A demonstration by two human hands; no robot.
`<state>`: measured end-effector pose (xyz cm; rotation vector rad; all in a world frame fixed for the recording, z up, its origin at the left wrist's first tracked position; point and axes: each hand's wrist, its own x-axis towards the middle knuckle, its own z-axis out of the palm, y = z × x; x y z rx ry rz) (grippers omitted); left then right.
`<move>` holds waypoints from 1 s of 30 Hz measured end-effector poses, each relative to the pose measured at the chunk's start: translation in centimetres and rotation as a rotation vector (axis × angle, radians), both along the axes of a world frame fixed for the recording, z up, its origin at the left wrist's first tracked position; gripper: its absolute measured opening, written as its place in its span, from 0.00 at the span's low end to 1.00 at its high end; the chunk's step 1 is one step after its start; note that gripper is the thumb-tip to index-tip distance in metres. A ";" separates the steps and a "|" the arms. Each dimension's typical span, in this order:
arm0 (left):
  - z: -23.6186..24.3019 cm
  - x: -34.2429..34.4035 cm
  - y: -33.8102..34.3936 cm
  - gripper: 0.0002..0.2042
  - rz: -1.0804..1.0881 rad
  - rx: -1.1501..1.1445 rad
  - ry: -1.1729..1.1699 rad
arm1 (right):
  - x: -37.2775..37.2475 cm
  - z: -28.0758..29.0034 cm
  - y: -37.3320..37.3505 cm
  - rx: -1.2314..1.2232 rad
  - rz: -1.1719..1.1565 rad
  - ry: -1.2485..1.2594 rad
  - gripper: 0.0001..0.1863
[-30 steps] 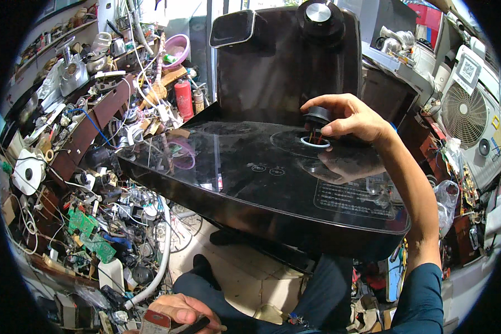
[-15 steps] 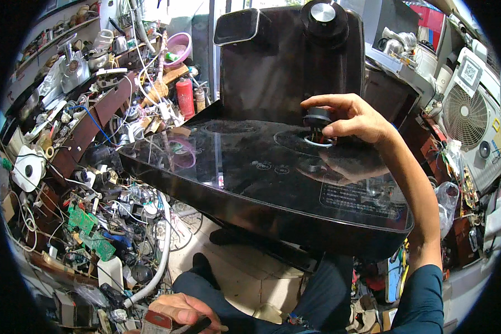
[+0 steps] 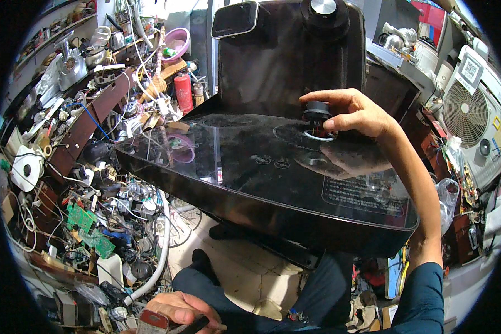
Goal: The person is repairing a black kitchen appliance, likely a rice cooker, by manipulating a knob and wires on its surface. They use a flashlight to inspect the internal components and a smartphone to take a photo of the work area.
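My right hand (image 3: 362, 116) reaches over the glossy black top of an appliance (image 3: 234, 161), its thumb and index finger curled about a small black round connector (image 3: 317, 110). That connector stands on the surface inside a pale ring (image 3: 319, 136). The remaining fingers are largely hidden behind the hand. Low in the view, my left hand (image 3: 181, 307) is closed near my lap around a dark rod-like handle (image 3: 196, 324). A reddish-brown piece (image 3: 153, 319) shows beside that handle; what it belongs to is cut off by the lower edge.
Behind the flat top rises the appliance's upright panel (image 3: 261, 72), with a silver-centred knob (image 3: 324, 8) on it. Heaped cables, green circuit boards (image 3: 97, 245) and small parts fill the left side. A red cylinder (image 3: 183, 93) stands at the back; a fan unit (image 3: 466, 114) is at right.
The view has shifted slightly, so the appliance's back panel sits a little higher. My right fingers stay at the connector, with little visible movement. My left hand keeps its hold.
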<state>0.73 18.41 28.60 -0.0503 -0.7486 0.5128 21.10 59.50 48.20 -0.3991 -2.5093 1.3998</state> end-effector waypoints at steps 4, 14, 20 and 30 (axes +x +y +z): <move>0.2 -0.2 -0.2 0.22 0.028 -0.001 0.009 | -0.3 0.0 -0.2 0.023 0.005 0.015 0.38; 2.5 7.0 1.8 0.25 2.399 -0.164 0.439 | 0.1 -0.5 -0.3 0.018 0.035 0.016 0.33; -2.5 5.3 -1.1 0.21 2.065 -0.303 -0.141 | 0.0 -0.6 -0.2 0.028 0.030 0.029 0.32; -2.5 3.6 -1.7 0.09 2.318 0.025 0.741 | 0.0 -0.3 -0.1 -0.007 0.048 0.025 0.33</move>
